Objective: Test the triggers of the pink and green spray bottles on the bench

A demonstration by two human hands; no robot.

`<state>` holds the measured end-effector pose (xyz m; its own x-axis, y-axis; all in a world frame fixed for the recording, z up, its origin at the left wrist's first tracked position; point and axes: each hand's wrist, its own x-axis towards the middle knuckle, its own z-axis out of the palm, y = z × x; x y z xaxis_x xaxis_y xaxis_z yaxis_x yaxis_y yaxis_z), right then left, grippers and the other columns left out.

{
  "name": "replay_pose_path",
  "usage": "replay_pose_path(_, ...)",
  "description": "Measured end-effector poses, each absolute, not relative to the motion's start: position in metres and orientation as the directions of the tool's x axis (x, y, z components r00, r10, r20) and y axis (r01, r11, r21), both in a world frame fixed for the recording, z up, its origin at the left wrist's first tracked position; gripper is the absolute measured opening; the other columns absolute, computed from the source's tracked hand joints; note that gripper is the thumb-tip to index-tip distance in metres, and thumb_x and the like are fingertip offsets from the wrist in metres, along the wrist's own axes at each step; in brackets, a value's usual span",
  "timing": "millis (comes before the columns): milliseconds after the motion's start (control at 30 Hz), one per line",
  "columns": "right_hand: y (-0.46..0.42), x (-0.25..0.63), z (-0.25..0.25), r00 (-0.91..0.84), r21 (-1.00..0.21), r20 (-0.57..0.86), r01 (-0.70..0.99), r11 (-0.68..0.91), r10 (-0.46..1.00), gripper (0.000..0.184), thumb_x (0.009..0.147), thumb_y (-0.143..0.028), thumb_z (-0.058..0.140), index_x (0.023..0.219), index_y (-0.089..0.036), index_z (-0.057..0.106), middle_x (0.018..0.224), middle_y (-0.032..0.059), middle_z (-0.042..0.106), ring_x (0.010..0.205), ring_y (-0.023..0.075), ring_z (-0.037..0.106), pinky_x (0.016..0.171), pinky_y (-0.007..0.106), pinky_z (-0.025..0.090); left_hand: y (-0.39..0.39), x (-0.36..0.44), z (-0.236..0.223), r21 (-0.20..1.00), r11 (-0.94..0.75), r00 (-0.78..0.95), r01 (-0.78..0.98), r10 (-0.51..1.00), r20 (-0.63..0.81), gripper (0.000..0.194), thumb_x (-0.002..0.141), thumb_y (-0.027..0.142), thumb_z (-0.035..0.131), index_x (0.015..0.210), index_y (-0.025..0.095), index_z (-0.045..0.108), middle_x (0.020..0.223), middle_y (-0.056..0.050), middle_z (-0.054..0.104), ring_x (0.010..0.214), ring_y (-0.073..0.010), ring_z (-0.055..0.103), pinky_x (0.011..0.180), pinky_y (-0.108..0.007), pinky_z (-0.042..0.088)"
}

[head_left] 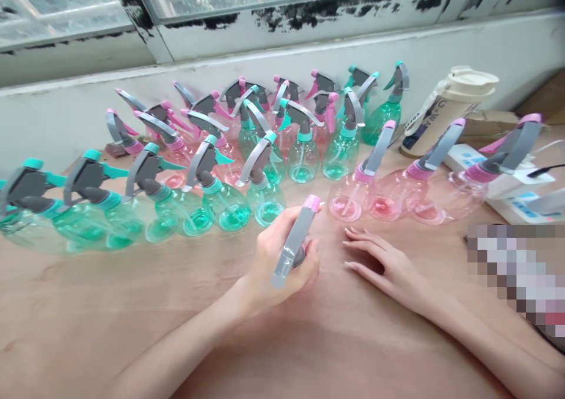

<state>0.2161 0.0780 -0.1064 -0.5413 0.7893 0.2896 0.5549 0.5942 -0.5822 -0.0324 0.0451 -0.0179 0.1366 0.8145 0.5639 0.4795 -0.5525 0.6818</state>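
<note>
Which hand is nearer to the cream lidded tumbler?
Right. The right hand is on the near side of the cream lidded tumbler, with pink spray bottles between them; the left hand is farther off to the left, gripping a pink-tipped trigger sprayer.

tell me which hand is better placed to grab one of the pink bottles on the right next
Right, most likely. The right hand looks empty and open, with its fingertips close to the pink bottles. The left hand is already closed around a sprayer.
</note>
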Motion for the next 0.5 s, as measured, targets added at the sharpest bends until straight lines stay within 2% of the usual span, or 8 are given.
replay_pose_path(100,0.0787,0.2155,-0.106,-0.544,-0.58,0.289,0.555,0.596,0.788,0.029,0.093,-0.04,0.058,0.118,-0.026,0.065,0.138,0.009,0.062,0.131,0.0298,0.055,0.11,0.053,0.045,0.0455,-0.032,-0.0165,0.675,-0.556,0.137,0.485,0.811,0.569,0.043,0.087,0.013,0.057,0.129,0.019,0.051,0.12,-0.012,0.066,0.093,-0.0188,0.069,0.078,-0.031,0.057)
replay_pose_path(267,0.0785,0.2164,-0.1069,-0.547,-0.586,0.289,0.548,0.597,0.786,0.032,0.094,-0.039,0.058,0.123,-0.026,0.063,0.136,0.0092,0.064,0.13,0.0305,0.055,0.11,0.055,0.045,0.0452,-0.0314,-0.0154,0.676,-0.549,0.134,0.492,0.815,0.564,0.04,0.087,0.013,0.057,0.126,0.019,0.053,0.117,-0.011,0.067,0.084,-0.0164,0.068,0.077,-0.031,0.057)
replay_pose_path(400,0.0782,0.2171,-0.1074,-0.534,-0.588,0.284,0.559,0.584,0.796,0.036,0.093,-0.039,0.059,0.127,-0.026,0.06,0.136,0.0089,0.064,0.132,0.0304,0.054,0.11,0.055,0.045,0.0452,-0.0321,-0.0176,0.686,-0.543,0.125,0.484,0.819,0.561,0.041,0.086,0.014,0.057,0.127,0.019,0.053,0.117,-0.011,0.067,0.089,-0.0179,0.068,0.077,-0.031,0.056)
replay_pose_path(500,0.0796,0.2165,-0.1064,-0.547,-0.578,0.275,0.563,0.591,0.79,0.034,0.094,-0.039,0.057,0.125,-0.025,0.061,0.136,0.0092,0.064,0.132,0.0303,0.054,0.11,0.056,0.044,0.0456,-0.0329,-0.0189,0.695,-0.537,0.125,0.479,0.825,0.551,0.041,0.086,0.015,0.058,0.127,0.02,0.053,0.117,-0.01,0.067,0.081,-0.0158,0.067,0.075,-0.03,0.056)
